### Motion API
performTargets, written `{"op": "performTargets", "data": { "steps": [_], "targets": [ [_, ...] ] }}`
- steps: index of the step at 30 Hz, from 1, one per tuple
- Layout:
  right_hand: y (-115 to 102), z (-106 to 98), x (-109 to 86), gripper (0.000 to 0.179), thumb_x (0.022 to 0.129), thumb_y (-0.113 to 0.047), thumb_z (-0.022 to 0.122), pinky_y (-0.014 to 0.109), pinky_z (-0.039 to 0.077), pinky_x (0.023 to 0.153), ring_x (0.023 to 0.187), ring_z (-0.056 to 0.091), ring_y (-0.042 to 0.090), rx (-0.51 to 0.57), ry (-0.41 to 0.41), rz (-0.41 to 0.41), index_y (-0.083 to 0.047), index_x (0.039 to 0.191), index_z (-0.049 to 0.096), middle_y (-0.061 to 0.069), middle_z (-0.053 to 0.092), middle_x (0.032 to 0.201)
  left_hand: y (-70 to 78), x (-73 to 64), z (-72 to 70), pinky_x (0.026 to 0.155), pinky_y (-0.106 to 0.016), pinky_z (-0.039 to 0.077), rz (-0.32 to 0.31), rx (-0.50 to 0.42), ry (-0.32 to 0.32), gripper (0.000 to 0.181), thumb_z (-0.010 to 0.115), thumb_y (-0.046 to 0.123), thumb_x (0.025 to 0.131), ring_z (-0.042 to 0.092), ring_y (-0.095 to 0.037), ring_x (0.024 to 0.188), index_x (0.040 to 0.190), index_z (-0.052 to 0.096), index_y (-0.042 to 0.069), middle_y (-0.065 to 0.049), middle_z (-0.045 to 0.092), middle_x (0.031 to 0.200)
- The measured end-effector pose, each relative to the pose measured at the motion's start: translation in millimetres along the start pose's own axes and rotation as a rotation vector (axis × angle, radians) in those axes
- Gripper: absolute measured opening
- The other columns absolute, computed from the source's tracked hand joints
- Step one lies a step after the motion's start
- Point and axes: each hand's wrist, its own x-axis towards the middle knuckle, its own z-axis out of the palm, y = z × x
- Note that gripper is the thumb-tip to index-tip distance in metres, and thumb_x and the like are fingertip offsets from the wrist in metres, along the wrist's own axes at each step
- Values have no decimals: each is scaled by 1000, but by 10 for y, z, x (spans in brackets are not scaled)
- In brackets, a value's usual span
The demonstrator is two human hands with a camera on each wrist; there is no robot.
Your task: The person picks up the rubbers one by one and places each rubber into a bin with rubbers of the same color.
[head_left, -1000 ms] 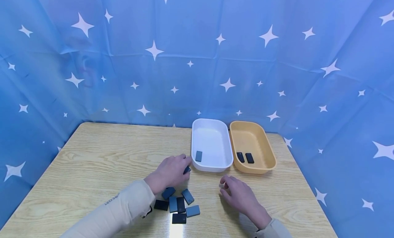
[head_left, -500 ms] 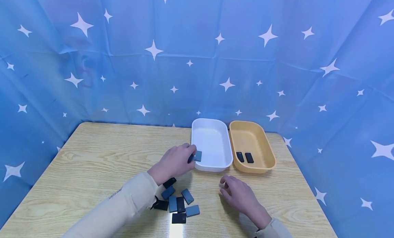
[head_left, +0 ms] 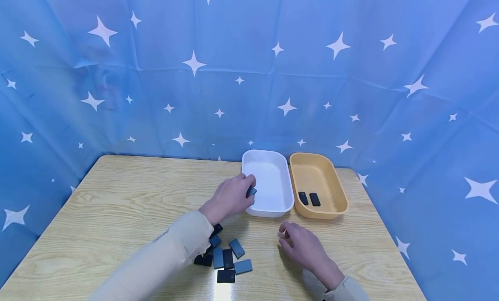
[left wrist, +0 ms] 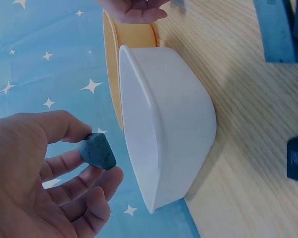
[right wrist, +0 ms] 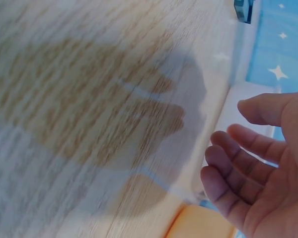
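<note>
My left hand (head_left: 233,196) is over the near-left rim of a white plastic bin (head_left: 273,179). It pinches a small blue-grey block (left wrist: 98,150) between thumb and fingertips, apart from the bin's wall in the left wrist view. That hand hides the bin's near-left corner in the head view. To the right, my right hand (head_left: 302,244) hovers over the table, fingers loosely bent and holding nothing. Near the left forearm lie loose blue-grey blocks (head_left: 243,266) and black blocks (head_left: 226,276); the sleeve partly covers some of them.
An orange bin (head_left: 319,175) stands against the white one's right side, with two black blocks (head_left: 315,199) inside. Both sit towards the back of the wood-grain table (head_left: 156,184). Behind it hangs a blue curtain (head_left: 234,97) with white stars.
My left hand has moved forward and right, from beside the white bin to over its rim, carrying the blue-grey block. The block lying in that bin is now hidden. My right hand stays put.
</note>
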Motion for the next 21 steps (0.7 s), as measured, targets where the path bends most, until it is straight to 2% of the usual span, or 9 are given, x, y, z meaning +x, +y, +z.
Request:
{"op": "performTargets", "data": {
  "steps": [9, 15, 21],
  "targets": [
    [28, 7, -8, 18, 84, -23, 74, 26, 45, 62, 72, 56, 5, 0, 4, -4, -19, 98, 63, -8, 62, 84, 73, 197, 131, 65, -26, 46, -33, -27, -28, 23, 64, 26, 90, 55, -14, 74, 111, 64, 18, 0, 62, 93],
    [38, -2, -31, 17, 84, -21, 74, 27, 45, 62, 71, 57, 6, 1, 20, -12, -18, 97, 63, -7, 62, 84, 143, 366, 223, 73, -28, 48, -86, -58, -82, 27, 65, 29, 91, 56, -15, 81, 116, 65, 19, -1, 64, 98],
    [51, -10, -62, 18, 84, -21, 74, 27, 46, 62, 71, 58, 6, 4, 36, -4, -18, 97, 63, -6, 63, 85, 197, 499, 356, 74, -29, 48, -140, -117, -82, 26, 66, 29, 91, 56, -14, 81, 113, 67, 16, -1, 64, 96]
  ]
}}
